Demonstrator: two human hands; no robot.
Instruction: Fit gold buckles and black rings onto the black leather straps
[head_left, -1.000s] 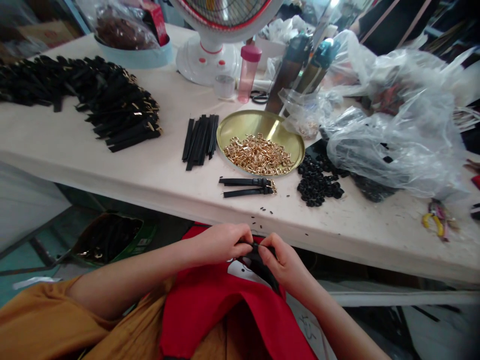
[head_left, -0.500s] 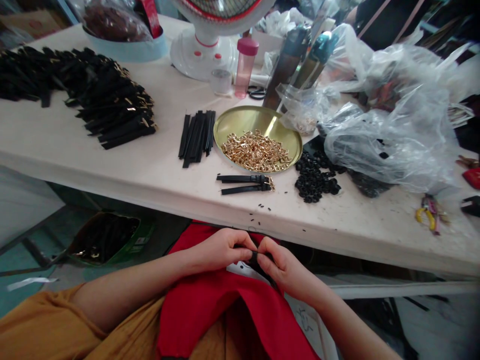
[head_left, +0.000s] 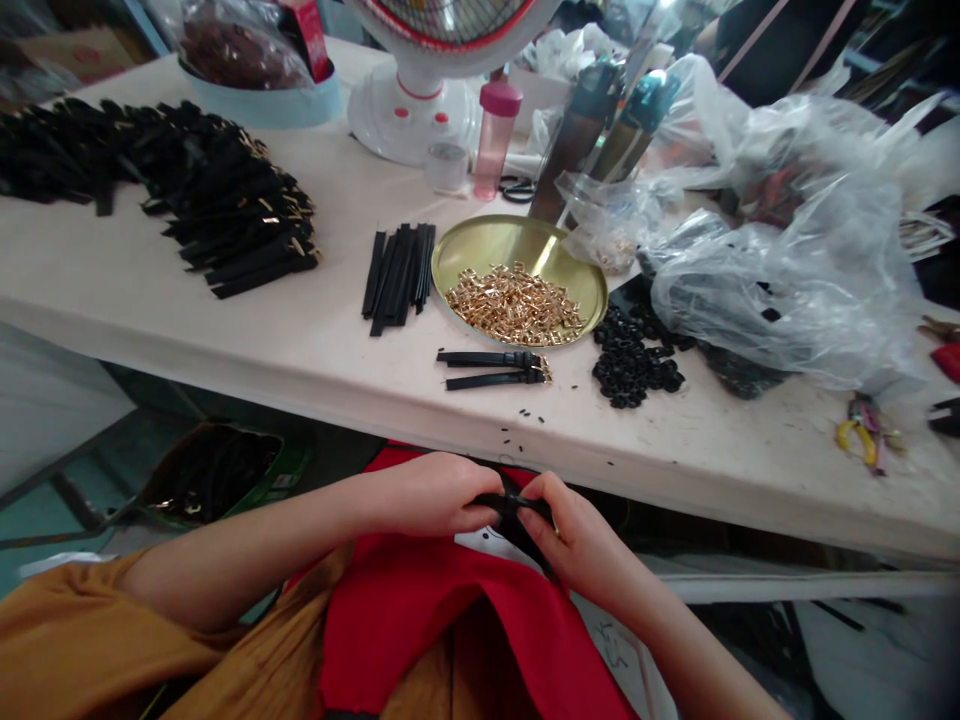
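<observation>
My left hand [head_left: 431,495] and my right hand [head_left: 574,530] meet below the table's front edge, over a red cloth [head_left: 420,610] on my lap. Both pinch a thin black strap [head_left: 510,503] that runs between their fingertips. On the table just above lie two finished black straps [head_left: 491,368] with buckles. Behind them a round gold tray [head_left: 495,245] holds a heap of gold buckles [head_left: 514,305]. A pile of small black loops [head_left: 634,360] lies right of the tray, and a bundle of plain black straps [head_left: 397,265] left of it.
A long heap of black straps with gold buckles [head_left: 187,190] covers the table's left. A white fan base [head_left: 409,110], a pink bottle [head_left: 491,140] and clear plastic bags [head_left: 787,250] stand behind. Pliers [head_left: 862,430] lie far right. A green box [head_left: 217,475] sits on the floor.
My hands have spread slightly apart, so more of the black strap shows between them. The view has shifted a little; nothing on the table has moved.
</observation>
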